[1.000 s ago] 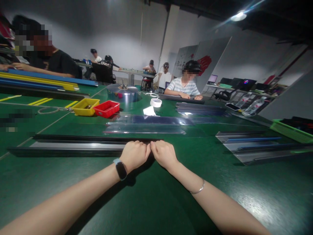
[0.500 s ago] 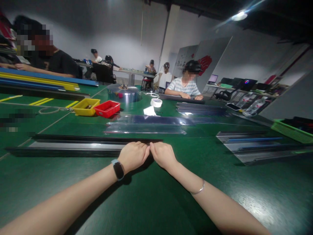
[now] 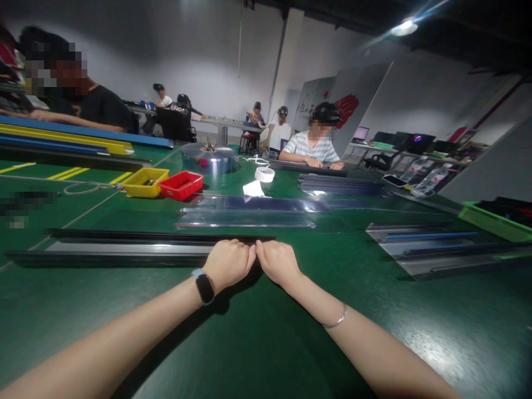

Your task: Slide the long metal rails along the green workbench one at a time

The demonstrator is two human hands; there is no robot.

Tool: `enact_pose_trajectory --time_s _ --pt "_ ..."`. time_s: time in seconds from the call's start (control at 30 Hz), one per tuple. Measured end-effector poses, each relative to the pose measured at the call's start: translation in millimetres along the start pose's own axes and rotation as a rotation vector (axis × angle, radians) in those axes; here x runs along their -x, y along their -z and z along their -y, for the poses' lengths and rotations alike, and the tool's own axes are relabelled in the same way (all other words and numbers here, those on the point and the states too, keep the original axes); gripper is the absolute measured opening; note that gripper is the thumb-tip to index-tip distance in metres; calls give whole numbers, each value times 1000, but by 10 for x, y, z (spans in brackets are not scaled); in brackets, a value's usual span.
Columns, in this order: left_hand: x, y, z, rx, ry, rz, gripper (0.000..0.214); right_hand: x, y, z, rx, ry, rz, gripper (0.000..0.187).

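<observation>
A long black and silver rail (image 3: pixel 124 250) lies across the green table (image 3: pixel 266 332), running from the far left to the middle. My left hand (image 3: pixel 228 264), with a dark watch on its wrist, is curled over the rail's right end. My right hand (image 3: pixel 277 261), with a thin bangle on its wrist, is curled right beside it, thumbs nearly touching. Both hands press on the rail's end; the fingertips are hidden behind the knuckles.
Clear plastic sleeves (image 3: pixel 245 213) lie beyond the rail. A yellow bin (image 3: pixel 145 182) and a red bin (image 3: pixel 181 184) stand at the back left, a tape roll (image 3: pixel 265 174) behind. More rails (image 3: pixel 440 246) lie right, near a green tray (image 3: pixel 494 219). Other people sit at the table's far side.
Hardly anything differs; my hands stay together on the rail's end, and the view has shifted only slightly.
</observation>
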State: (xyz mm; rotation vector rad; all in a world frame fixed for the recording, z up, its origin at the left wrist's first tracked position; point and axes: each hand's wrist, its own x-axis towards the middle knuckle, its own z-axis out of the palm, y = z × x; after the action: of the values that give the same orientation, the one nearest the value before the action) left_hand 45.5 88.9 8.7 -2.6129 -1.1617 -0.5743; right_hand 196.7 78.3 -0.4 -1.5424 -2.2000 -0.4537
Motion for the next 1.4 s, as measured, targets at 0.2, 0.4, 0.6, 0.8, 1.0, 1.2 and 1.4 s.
enact_pose_trajectory --time_s 0.2,0.4,0.6,0.8,1.0,1.2,1.4 --pt "10 -4 -3 -14 24 -29 45 9 -6 -2 -27 17 -7 42" --pt "45 -32 20 -17 -44 -59 40 4 -21 8 -13 9 20 42" --pt "52 -18 50 12 -107 -64 37 16 -14 8 -17 4 -21 43" --pt "9 -10 13 -8 -25 -33 42 31 -4 -10 -21 -11 -51 42" --pt "2 -18 8 -30 -19 -32 44 18 -19 11 -25 14 -27 43" --pt "49 11 42 11 -113 -38 39 9 -24 21 -4 20 -6 44" --pt "23 11 16 1 -81 -1 42 13 -6 24 13 9 -47 42"
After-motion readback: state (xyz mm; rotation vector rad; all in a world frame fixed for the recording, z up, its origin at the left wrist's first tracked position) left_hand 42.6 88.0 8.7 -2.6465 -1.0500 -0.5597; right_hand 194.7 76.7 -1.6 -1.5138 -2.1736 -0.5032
